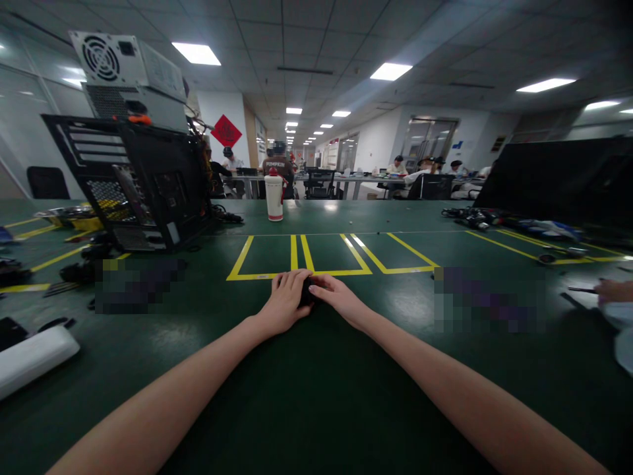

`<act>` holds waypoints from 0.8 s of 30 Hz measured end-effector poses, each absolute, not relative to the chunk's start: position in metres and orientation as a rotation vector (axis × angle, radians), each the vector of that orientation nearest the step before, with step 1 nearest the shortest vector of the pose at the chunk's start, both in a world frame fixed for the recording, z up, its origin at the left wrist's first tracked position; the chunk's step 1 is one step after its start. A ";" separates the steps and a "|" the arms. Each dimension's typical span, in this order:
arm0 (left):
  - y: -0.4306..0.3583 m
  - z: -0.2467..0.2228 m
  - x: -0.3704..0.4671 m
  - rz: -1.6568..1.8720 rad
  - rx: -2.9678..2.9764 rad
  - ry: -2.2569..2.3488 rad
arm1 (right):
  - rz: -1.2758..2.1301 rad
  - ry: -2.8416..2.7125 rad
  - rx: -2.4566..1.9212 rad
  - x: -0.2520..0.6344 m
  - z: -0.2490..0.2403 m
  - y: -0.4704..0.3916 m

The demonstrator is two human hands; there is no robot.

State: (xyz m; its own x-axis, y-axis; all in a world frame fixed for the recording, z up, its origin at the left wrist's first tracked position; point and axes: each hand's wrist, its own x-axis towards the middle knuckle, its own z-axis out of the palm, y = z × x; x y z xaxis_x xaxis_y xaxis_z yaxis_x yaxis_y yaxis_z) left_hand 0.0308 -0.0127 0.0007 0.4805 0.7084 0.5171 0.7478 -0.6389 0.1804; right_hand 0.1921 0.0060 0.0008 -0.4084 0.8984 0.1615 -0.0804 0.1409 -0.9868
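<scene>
Both of my hands meet over the green table (316,389), around a small black object (306,294) whose kind I cannot make out. My left hand (285,302) is curled over it from the left, with its fingers on top and its thumb low at the near side. From the right, my right hand (341,300) pinches at the object, thumb and forefinger against its edge. Most of the object is hidden by my fingers. Just beyond my hands lie yellow tape outlines (341,272) on the tabletop.
A black computer case (143,178) with power supplies (128,72) on top stands left. A white cup (273,196) stands at the far side. Cables and a dark monitor (564,185) are right. At the right edge another person's hand (613,291) holds something thin. A white case (37,359) lies left.
</scene>
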 end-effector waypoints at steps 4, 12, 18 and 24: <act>-0.014 0.002 0.031 -0.862 -2.657 -1.297 | 1.469 -1.582 -0.763 0.195 0.004 0.003; -0.015 0.004 0.031 -0.871 -2.651 -1.306 | 1.424 -1.574 -0.772 0.194 0.006 -0.001; -0.013 0.001 0.030 -0.865 -2.640 -1.308 | 1.408 -1.576 -0.844 0.193 0.002 0.005; -0.011 0.000 0.031 -0.877 -2.628 -1.301 | 1.438 -1.619 -0.741 0.196 0.000 0.006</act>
